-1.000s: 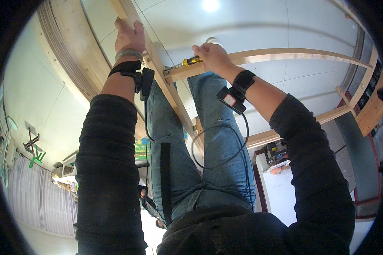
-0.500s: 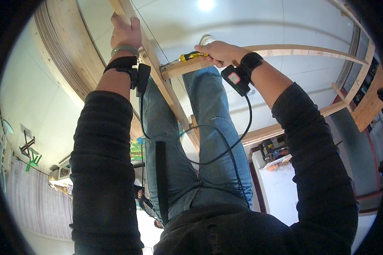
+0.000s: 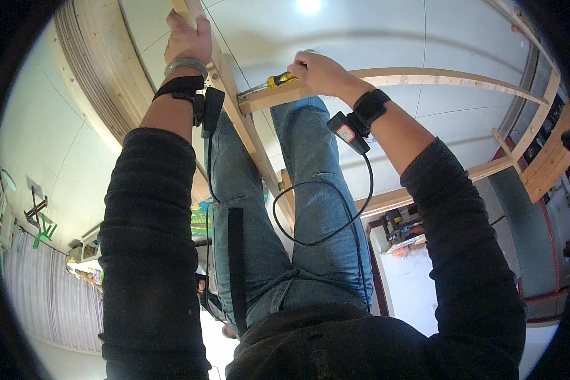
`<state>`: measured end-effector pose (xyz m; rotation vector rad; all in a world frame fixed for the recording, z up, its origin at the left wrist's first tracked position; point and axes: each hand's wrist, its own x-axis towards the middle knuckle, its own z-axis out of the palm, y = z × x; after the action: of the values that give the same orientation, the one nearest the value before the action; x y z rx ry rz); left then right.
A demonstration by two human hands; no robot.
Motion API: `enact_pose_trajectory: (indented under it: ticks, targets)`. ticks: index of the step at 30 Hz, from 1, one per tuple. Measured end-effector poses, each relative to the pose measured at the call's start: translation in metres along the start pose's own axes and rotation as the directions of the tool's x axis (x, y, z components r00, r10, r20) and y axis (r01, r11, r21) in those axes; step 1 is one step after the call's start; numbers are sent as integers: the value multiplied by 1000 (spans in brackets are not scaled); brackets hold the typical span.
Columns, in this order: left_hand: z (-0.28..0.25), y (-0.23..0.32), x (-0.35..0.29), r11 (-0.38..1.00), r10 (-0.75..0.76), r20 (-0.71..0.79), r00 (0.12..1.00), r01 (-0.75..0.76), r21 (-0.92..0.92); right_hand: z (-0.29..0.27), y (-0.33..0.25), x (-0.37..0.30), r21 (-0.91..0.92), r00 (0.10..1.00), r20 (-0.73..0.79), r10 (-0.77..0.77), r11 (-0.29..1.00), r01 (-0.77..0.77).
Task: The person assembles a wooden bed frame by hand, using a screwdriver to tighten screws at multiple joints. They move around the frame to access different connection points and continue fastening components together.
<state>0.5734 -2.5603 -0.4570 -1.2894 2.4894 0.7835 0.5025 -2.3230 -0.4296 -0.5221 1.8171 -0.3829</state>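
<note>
My right hand (image 3: 326, 74) is closed round the handle end of a screwdriver (image 3: 278, 80) with a yellow and black grip. The screwdriver's shaft slants down to the left, and its tip meets the joint where a curved wooden slat (image 3: 275, 97) butts against a long wooden rail (image 3: 253, 136). At the rail's far end my left hand (image 3: 190, 39) has its fingers wrapped over the wood. Those fingertips are partly hidden behind the rail. A bolt or round fitting shows in the rail just below my left wrist.
Stacked curved wooden boards (image 3: 98, 69) lie at the left. More of the wooden frame (image 3: 437, 182) runs behind my right arm. A black cable (image 3: 323, 242) loops from my right wrist across my legs. A green and black stool (image 3: 42, 221) stands at the far left.
My right hand has turned and lifted slightly at the screwdriver's handle, showing more of the yellow grip. The left hand stays on the rail. The view has shifted a little.
</note>
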Motion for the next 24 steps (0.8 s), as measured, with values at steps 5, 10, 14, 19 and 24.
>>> enact_pose_trajectory:
  ticks: [5, 10, 14, 19, 24]
  targets:
    - [0, 1, 1, 999, 0, 2, 1000, 0, 35, -2, 0, 7, 230, 999, 46, -13, 973, 2]
    - [1, 0, 2, 999, -34, 20, 999, 33, 43, -8, -6, 13, -336, 997, 53, -63, 939, 77]
    - [0, 0, 1, 999, 40, -24, 999, -39, 7, -5, -7, 6, 208, 999, 37, -18, 978, 10]
    - [-4, 4, -1, 1000, -12, 37, 999, 12, 10, 29, -25, 12, -69, 990, -85, -112, 992, 107]
    - [-6, 7, -1, 999, -45, 46, 998, 44, 29, 44, -27, 11, 143, 986, -154, 62, 989, -40]
